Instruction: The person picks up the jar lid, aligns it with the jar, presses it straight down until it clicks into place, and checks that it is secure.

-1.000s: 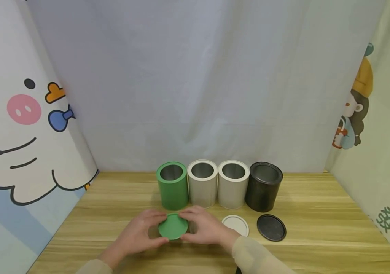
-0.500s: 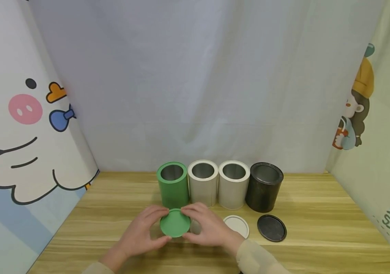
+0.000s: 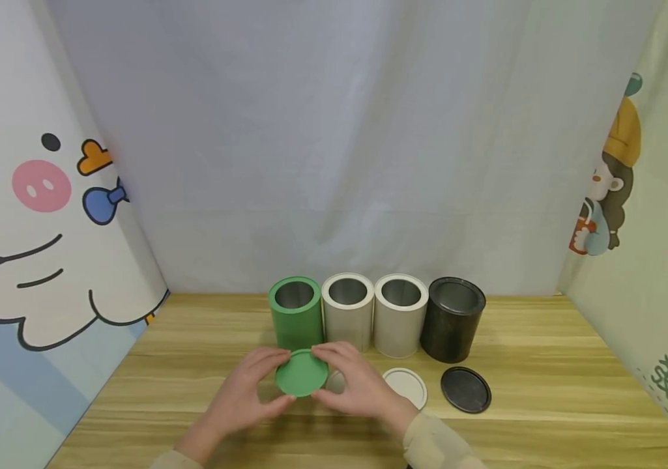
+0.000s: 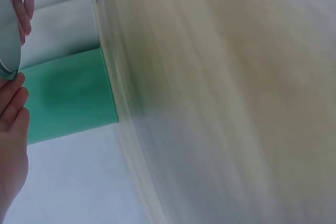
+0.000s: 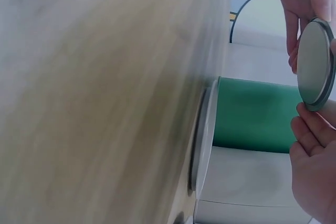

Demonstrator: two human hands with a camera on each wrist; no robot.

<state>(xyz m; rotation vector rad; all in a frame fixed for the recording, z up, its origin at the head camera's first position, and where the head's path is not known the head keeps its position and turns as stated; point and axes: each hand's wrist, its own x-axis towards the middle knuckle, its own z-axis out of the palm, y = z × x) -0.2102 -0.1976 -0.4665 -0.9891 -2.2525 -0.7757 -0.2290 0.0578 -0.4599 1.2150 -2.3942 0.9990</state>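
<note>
Both hands hold a round green lid (image 3: 302, 373) level above the table, in front of the green can (image 3: 297, 322). My left hand (image 3: 242, 394) pinches its left edge between thumb and fingers, and my right hand (image 3: 357, 384) pinches the right edge the same way. From the right wrist view, the lid's underside (image 5: 313, 64) looks silvery and stands clear of the tabletop. The green can is uncovered, its dark inside showing, and its lower front is partly hidden by the lid and fingers.
Right of the green can stand two white cans (image 3: 348, 316) (image 3: 401, 319) and a black can (image 3: 453, 322), all uncovered. A white lid (image 3: 406, 385) and a black lid (image 3: 465, 389) lie before them. Another pale lid (image 3: 336, 382) shows partly behind my right hand.
Both hands have lifted the green lid off the tabletop and carried it slightly forward, toward the green can. The cans and the other lids have stayed in place.
</note>
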